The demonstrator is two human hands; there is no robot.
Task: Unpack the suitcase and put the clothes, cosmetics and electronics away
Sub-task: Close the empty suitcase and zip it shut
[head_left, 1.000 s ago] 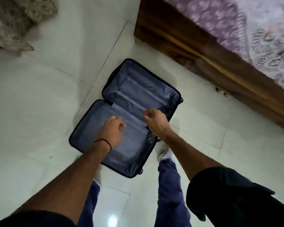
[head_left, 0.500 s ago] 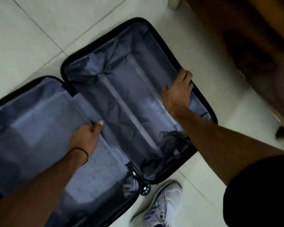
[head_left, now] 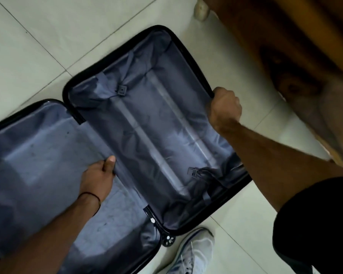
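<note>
A black hard-shell suitcase [head_left: 188, 50] lies wide open on the floor, both halves lined with grey-blue fabric and holding nothing I can see. My right hand [head_left: 225, 108] is closed in a fist over the far right rim of the right half. My left hand [head_left: 98, 176] rests in the left half by the hinge, fingers curled on the loose lining flap [head_left: 99, 139], thumb up. Loose strap buckles [head_left: 193, 172] lie inside the right half.
Pale floor tiles [head_left: 38, 46] surround the suitcase. A dark wooden bed frame [head_left: 285, 56] with a pale foot [head_left: 201, 9] stands close at the upper right. My white shoe [head_left: 194, 254] is just below the case's wheel [head_left: 167, 241].
The view has dropped much closer to the suitcase. My right hand moved from the hinge to the far right rim and closed on it. My left hand stays at the lining by the hinge.
</note>
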